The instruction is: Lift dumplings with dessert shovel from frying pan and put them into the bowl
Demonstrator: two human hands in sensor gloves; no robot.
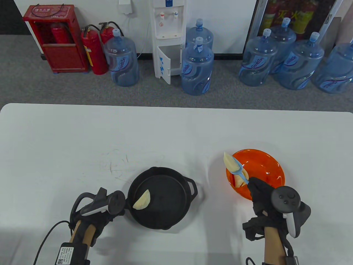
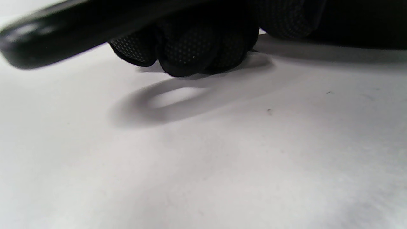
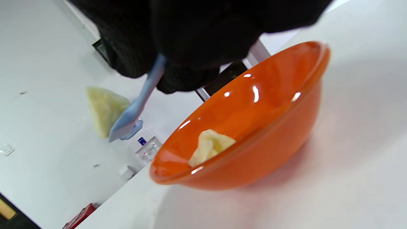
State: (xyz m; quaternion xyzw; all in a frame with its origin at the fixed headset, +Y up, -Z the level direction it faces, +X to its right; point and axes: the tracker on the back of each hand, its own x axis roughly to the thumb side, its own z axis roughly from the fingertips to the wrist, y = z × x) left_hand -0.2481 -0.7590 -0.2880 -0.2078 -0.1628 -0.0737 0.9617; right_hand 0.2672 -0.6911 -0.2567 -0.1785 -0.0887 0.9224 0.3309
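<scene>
A black frying pan [image 1: 165,204] sits near the table's front, with one pale dumpling [image 1: 142,200] lying at its left side. My left hand [image 1: 106,212] grips the pan's handle [image 2: 57,35] at the pan's left. My right hand [image 1: 259,193] holds a light blue dessert shovel [image 1: 240,171] that carries a dumpling [image 1: 231,163] in the air over the left rim of the orange bowl [image 1: 264,165]. In the right wrist view the shovel [image 3: 140,105] and its dumpling [image 3: 103,109] hang left of the bowl [image 3: 270,127]. Another dumpling [image 3: 208,146] lies inside the bowl.
The white table [image 1: 82,138] stretches wide behind and to the left of the pan. Beyond its far edge stand water jugs [image 1: 196,67], a dispenser [image 1: 168,38] and red fire extinguishers [image 1: 93,52] on the floor.
</scene>
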